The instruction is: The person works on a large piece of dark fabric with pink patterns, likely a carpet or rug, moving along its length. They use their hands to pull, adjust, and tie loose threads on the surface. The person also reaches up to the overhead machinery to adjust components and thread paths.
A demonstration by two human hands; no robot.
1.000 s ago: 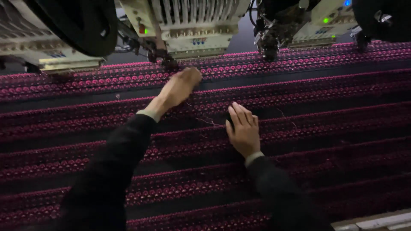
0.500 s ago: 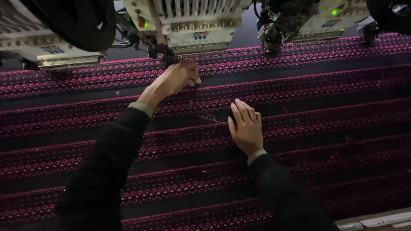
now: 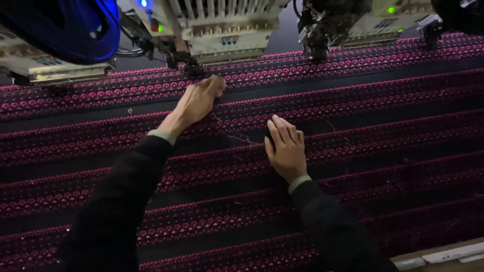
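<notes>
A wide dark fabric (image 3: pixel 383 136) with rows of pink embroidered pattern lies stretched under me. My left hand (image 3: pixel 197 100) reaches far forward, fingers curled and pinched at the cloth just below an embroidery head's needle area (image 3: pixel 189 68); whether it holds a thread I cannot tell. My right hand (image 3: pixel 286 147) rests flat on the fabric, fingers together, pressing it down. Thin loose threads (image 3: pixel 242 138) lie on the cloth between the two hands. Both arms wear dark sleeves.
Embroidery machine heads (image 3: pixel 227 30) stand in a row along the far edge, a second one (image 3: pixel 327 25) to the right. A dark round cover with blue light (image 3: pixel 65 30) sits at upper left. A pale table edge (image 3: pixel 443 254) shows at bottom right.
My left hand has drawn slightly back and curled its fingers near the needle. The right hand stays flat in about the same spot. The view has shifted a little.
</notes>
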